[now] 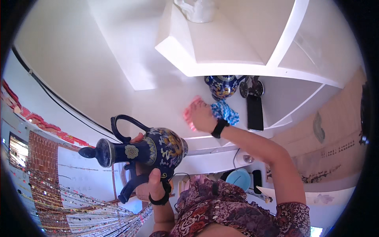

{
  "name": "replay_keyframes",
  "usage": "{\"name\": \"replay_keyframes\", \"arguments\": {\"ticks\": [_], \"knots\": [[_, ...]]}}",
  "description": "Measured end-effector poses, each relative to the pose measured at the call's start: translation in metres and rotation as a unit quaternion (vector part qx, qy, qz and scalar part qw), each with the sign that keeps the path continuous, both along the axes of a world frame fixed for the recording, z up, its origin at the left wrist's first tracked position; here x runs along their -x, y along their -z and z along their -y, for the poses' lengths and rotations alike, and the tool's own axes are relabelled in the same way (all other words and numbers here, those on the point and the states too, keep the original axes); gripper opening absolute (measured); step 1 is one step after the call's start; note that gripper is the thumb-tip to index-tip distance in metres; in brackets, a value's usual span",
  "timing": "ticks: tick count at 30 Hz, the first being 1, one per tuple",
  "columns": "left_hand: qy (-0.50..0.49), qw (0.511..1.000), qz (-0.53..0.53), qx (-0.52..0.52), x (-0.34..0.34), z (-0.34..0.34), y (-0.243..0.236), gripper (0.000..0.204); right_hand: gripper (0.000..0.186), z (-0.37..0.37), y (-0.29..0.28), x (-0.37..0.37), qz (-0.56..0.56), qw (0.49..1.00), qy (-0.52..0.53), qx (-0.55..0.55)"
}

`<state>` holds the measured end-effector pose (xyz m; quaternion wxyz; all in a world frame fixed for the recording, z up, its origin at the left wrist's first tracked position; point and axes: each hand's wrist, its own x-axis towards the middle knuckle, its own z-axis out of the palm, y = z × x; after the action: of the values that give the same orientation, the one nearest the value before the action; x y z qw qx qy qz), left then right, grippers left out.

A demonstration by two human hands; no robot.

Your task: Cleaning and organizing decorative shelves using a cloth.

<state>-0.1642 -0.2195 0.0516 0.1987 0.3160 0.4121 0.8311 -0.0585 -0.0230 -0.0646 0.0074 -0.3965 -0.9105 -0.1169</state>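
Note:
Tipped on its side at the left is a tall dark blue ewer (167, 148) with gold floral decoration, a looped handle, a long spout and a pointed lid. My left hand (155, 185) is closed around its body, thumb in front and fingertips showing behind. On the white shelf (158, 100), my right hand (202, 118) presses down with a cloth (192, 111), pink at its left. A crumpled blue-and-white cloth (226, 112) shows on the other side of that hand; whether both are one piece I cannot tell. Black bands circle both wrists.
Behind the cloth stands a matching blue pot (222, 86), partly hidden by the upper shelf (233, 71). Beside it are a dark ornament (251, 87) and a black phone (255, 113). A white figurine (199, 11) sits higher up. Below are a light blue basin (238, 179) and, left, a bead curtain (87, 209).

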Motion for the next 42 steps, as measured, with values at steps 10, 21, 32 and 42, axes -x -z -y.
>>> {"name": "replay_keyframes", "arguments": {"ticks": [10, 21, 32, 42], "knots": [[0.17, 0.981, 0.079, -0.054, -0.018, 0.004, -0.016, 0.085, 0.048, -0.243, 0.142, 0.007, -0.098, 0.919, 0.363, -0.122], [0.086, 0.991, 0.098, 0.02, 0.018, 0.027, 0.021, 0.085, 0.041, -0.032, 0.007, 0.106, -0.065, 0.979, -0.194, -0.017], [0.112, 0.985, 0.127, 0.022, 0.017, 0.028, 0.025, 0.086, 0.024, -0.067, -0.037, 0.104, 0.148, 0.986, -0.072, -0.011], [0.109, 0.984, 0.139, 0.018, 0.023, 0.035, 0.03, 0.086, 0.043, -0.089, -0.158, 0.087, -0.529, 0.817, -0.159, -0.164]]}}
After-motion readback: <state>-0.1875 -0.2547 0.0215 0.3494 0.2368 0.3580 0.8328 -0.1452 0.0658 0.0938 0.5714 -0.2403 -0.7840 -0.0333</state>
